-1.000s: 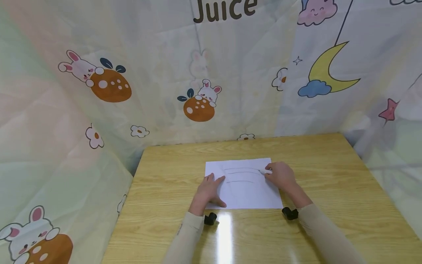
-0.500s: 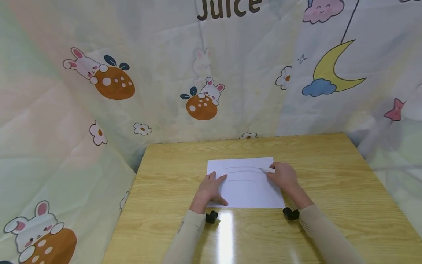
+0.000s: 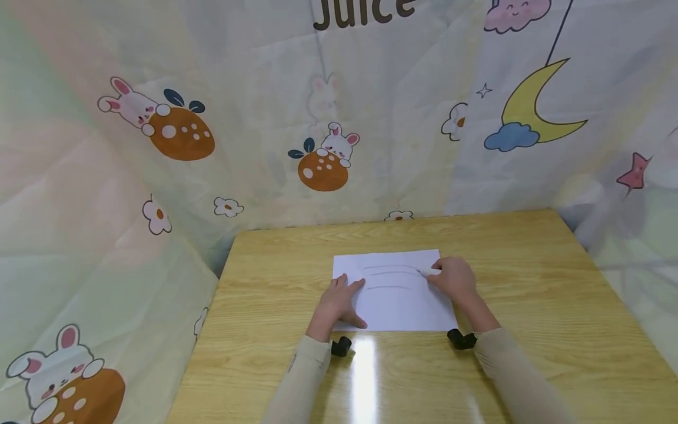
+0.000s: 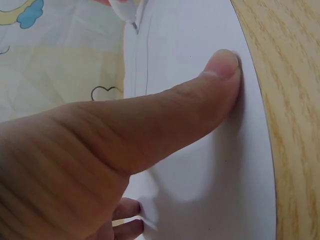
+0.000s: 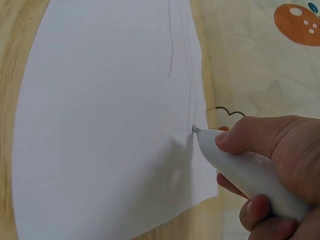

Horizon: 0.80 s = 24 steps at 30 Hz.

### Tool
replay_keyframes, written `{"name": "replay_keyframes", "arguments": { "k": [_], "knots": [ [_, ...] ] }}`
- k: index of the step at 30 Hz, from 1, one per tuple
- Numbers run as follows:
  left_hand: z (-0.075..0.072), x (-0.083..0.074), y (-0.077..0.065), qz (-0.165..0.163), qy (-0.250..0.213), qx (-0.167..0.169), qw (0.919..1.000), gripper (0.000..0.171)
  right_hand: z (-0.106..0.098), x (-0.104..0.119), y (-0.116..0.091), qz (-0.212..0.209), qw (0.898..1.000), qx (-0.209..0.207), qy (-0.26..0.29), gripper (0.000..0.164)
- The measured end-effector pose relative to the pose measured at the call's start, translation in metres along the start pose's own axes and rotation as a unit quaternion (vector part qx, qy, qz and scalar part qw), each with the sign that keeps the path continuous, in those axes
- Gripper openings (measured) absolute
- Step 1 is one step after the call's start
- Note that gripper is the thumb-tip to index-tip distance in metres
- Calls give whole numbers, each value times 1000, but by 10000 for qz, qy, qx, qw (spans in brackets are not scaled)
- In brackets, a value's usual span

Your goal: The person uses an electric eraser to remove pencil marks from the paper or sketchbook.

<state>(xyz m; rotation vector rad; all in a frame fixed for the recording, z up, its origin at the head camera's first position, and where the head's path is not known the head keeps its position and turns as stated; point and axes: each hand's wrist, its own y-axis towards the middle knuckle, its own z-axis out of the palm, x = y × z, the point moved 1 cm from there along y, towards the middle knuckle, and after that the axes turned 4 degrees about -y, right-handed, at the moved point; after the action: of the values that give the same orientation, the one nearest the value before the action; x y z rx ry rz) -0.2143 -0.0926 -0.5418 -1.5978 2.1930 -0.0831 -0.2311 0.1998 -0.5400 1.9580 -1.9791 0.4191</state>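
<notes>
A white sheet of paper [image 3: 394,309] lies on the wooden table, with three thin grey curved lines across its upper part. My left hand [image 3: 339,301] rests on its left side, fingers spread; in the left wrist view the thumb [image 4: 185,107] presses near the sheet's front edge. My right hand [image 3: 457,280] grips a thick white pen-shaped tool [image 5: 255,172] at the sheet's upper right. Its short grey tip [image 5: 195,130] meets the paper at the right end of the lines. The thumb lies along the barrel and the other fingers curl beneath it.
The wooden table [image 3: 265,306] extends around the sheet. Behind it hangs a printed cloth [image 3: 254,106] with rabbits, a moon and flowers. Black wrist-camera mounts [image 3: 462,340] sit by both cuffs, and a bright reflection falls on the table in front of the paper.
The head view has shifted slightly. The tool's tip makes only a tiny movement near the lines' right end, while the left hand keeps its place on the sheet.
</notes>
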Motion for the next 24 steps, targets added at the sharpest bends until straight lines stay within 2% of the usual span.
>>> {"name": "replay_keyframes", "arguments": {
  "k": [13, 20, 24],
  "knots": [
    [3, -1, -1, 74, 139, -28, 9999, 111, 0, 5, -3, 112, 9999, -43, 44, 28],
    [4, -1, -1, 68, 89, -38, 9999, 111, 2, 5, -2, 301, 9995, 122, 6, 29],
    [4, 0, 1, 65, 147, -54, 9999, 110, 1, 4, -1, 286, 9996, 75, 35, 29]
  ]
}}
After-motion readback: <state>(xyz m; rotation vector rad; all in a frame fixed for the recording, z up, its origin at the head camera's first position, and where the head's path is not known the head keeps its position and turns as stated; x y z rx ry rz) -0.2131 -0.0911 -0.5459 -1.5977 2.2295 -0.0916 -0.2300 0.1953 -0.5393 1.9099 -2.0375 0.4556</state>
